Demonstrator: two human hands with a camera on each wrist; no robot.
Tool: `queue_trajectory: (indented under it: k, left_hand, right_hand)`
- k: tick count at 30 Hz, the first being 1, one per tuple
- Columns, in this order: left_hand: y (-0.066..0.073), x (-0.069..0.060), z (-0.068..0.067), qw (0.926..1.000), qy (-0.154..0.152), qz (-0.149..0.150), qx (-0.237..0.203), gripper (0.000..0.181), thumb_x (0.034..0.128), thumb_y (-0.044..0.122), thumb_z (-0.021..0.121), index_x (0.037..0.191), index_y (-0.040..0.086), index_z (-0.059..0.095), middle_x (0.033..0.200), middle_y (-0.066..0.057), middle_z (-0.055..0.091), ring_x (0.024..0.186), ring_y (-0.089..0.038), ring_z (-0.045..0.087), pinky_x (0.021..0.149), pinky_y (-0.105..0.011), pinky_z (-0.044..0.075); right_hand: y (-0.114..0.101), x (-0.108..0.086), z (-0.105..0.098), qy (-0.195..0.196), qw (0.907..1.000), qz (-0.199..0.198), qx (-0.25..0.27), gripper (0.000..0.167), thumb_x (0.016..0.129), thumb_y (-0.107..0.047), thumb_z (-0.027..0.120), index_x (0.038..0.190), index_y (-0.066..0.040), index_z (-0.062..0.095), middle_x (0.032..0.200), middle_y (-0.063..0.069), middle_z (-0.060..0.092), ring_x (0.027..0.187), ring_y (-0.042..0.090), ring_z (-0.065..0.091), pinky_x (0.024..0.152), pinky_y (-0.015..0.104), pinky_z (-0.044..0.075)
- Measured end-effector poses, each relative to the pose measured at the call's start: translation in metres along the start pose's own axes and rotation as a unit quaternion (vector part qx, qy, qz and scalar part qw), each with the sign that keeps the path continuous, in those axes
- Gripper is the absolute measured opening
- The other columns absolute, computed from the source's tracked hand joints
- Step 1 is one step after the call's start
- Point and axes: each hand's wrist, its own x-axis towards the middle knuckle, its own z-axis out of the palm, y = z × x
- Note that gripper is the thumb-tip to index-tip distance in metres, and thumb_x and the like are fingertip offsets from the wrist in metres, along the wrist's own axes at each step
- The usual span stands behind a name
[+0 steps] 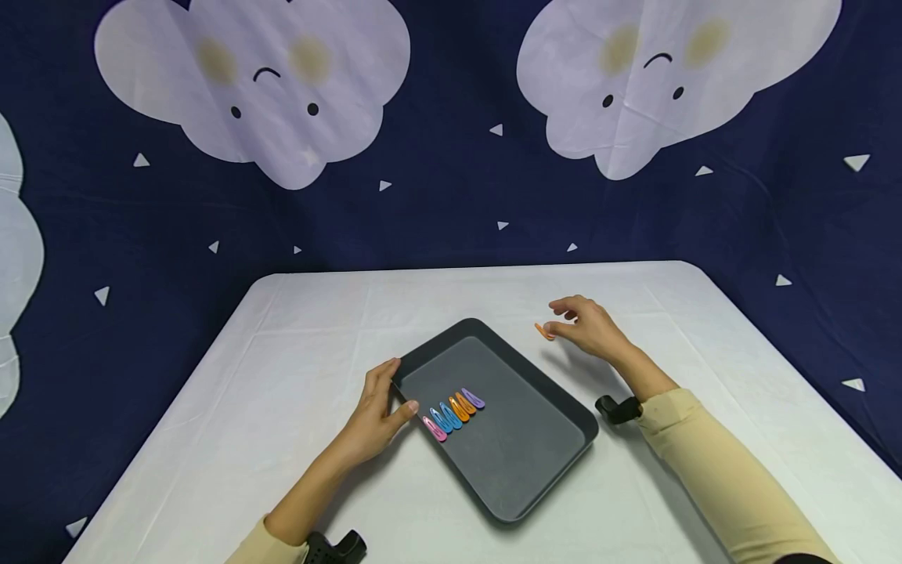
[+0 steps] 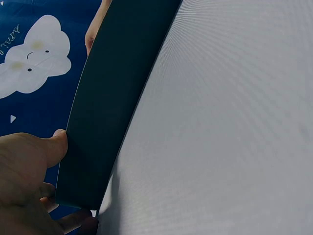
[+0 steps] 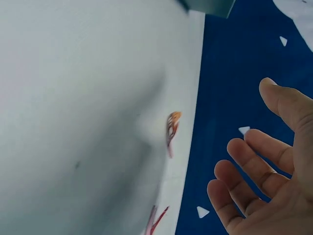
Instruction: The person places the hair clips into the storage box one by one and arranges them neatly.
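Note:
A dark grey tray [image 1: 521, 470] lies at an angle on the white table. Inside, near its left side, several hair clips form a slanting row: pink [image 1: 434, 428], blue [image 1: 450, 416], orange [image 1: 465, 403] and purple [image 1: 474, 399]. My left hand [image 1: 373, 415] grips the tray's left corner, thumb at the rim; the left wrist view shows this hand [image 2: 29, 171] against the outer wall [image 2: 107, 98]. Beyond the tray, my right hand [image 1: 588, 327] hovers beside an orange clip [image 1: 543, 331]. In the right wrist view its fingers [image 3: 252, 166] are spread and hold nothing.
In the right wrist view, an orange and pink clip cluster [image 3: 172, 129] lies near the table edge, with thin pink and red clips [image 3: 155, 221] lower down. A dark blue cloth with white clouds [image 1: 451, 211] hangs behind the table [image 1: 317, 313].

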Motion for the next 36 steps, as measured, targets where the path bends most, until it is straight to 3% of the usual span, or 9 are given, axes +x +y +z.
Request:
queue_trajectory:
  k: [10,20,36]
  left_hand:
    - [0.002,-0.001,0.0,1.0,-0.002,0.002,0.004,0.074,0.0919,0.024,0.06,0.148,-0.001,0.019,0.151,-0.021,0.018,0.14,-0.046,0.021,0.11,-0.063,0.023]
    - [0.002,-0.001,0.0,1.0,-0.004,-0.005,0.005,0.075,0.0917,0.024,0.061,0.148,-0.001,0.018,0.151,-0.021,0.018,0.14,-0.045,0.021,0.11,-0.062,0.022]
    - [0.002,-0.001,0.0,1.0,-0.004,-0.008,0.002,0.075,0.0913,0.023,0.061,0.148,0.0,0.018,0.151,-0.02,0.018,0.141,-0.045,0.02,0.111,-0.062,0.022]
  right_hand:
    - [0.011,0.006,0.003,0.001,0.9998,0.017,-0.013,0.053,0.085,-0.034,0.069,0.126,-0.003,0.058,0.119,0.021,0.062,0.108,0.036,0.056,0.088,0.047,0.045]
    - [0.021,0.013,0.008,-0.031,0.9984,0.043,-0.018,0.052,0.084,-0.031,0.068,0.126,-0.001,0.057,0.119,0.022,0.061,0.105,0.035,0.059,0.083,0.042,0.048]
    - [0.029,0.017,0.012,-0.039,0.9983,0.022,-0.038,0.052,0.083,-0.027,0.07,0.121,0.005,0.059,0.114,0.024,0.064,0.104,0.037,0.061,0.089,0.046,0.047]
